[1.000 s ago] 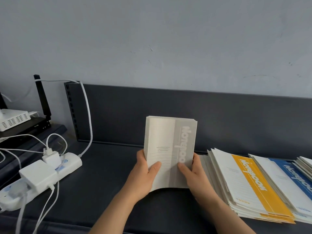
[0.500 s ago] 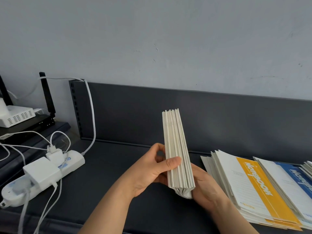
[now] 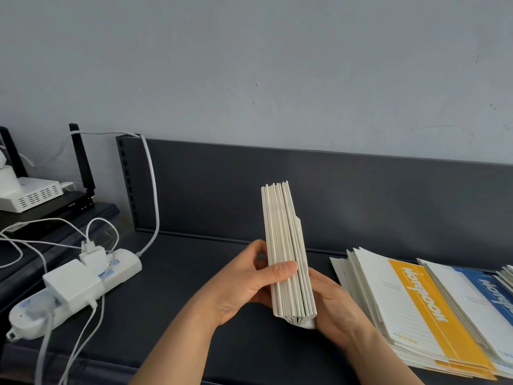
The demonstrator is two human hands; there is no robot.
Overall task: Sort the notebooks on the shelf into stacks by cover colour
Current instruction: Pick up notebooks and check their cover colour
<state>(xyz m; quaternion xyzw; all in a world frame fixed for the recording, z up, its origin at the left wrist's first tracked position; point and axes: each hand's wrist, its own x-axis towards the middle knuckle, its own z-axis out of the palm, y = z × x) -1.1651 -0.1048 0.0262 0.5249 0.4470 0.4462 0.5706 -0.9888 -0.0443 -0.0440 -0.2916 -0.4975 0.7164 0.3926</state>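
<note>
Left hand [image 3: 244, 284] clamped on a bundle of grey notebooks [image 3: 288, 254], thumb laid across the edges facing the camera, fingers curled behind the bundle's left face; right hand [image 3: 337, 308] pressed flat against the bundle's right face and cupping its lower corner, fingertips hidden behind the paper; bundle gripped between both palms, held on edge and upright, tilted slightly with its top leaning left, lifted clear of the dark shelf [image 3: 172, 301]; edges roughly squared at the top, one cover poking out on the right side partway up, lower end fanned and slightly curled.

Just right of the right hand, lying flat on the shelf: a stack of yellow-banded notebooks [image 3: 410, 309], loosely splayed, top cover pale with a yellow strip and white lettering; beyond it, further right and overlapping its far edge, a stack of blue-banded notebooks [image 3: 483, 295]; at the frame's right edge, corners of more notebooks, colour unclear.

Well left of the left hand: a white power strip [image 3: 75, 290] on the shelf, with white chargers plugged in and white cables trailing off; further left and back, on a separate lower surface, a black router [image 3: 75, 201] with upright antennas and a white box [image 3: 30, 193] on top of it.

Behind both hands: the shelf's dark back panel [image 3: 361, 195], then a plain grey wall [image 3: 249, 65].
</note>
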